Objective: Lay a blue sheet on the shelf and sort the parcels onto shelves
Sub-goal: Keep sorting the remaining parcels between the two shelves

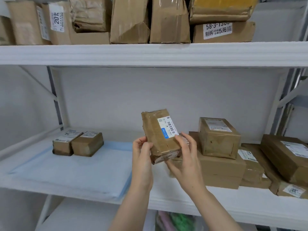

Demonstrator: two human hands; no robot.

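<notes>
Brown held parcel [160, 135]: a taped cardboard packet is held up and tilted in front of the middle shelf [216, 202], clear of its surface; a white barcode label [168, 126] with a blue strip is seen on its upper face.
Left hand [142, 155]: is closed on the packet's lower left edge; the fingers [141, 141] are bent against that side.
Right hand [185, 157]: is wrapped round the lower right corner; its fingers are bent over the edge just beside the label, and the palm is set under the lower end.
Blue sheet [75, 170]: is spread flat over the left part of the middle shelf.
Small parcels: two are stood side by side, touching, at the back of the sheet; one [62, 144] lies to the left, the other [87, 144] to its right.
Stacked boxes: a small carton [218, 137] is set on a wider flat box [221, 170], on the bare shelf to the right of the hands.
Far-right parcels [286, 157]: several flat packets are piled overlapping, just beside the stack.
Upper shelf [150, 54]: is lined with a row of cardboard parcels [170, 19], some dented.
</notes>
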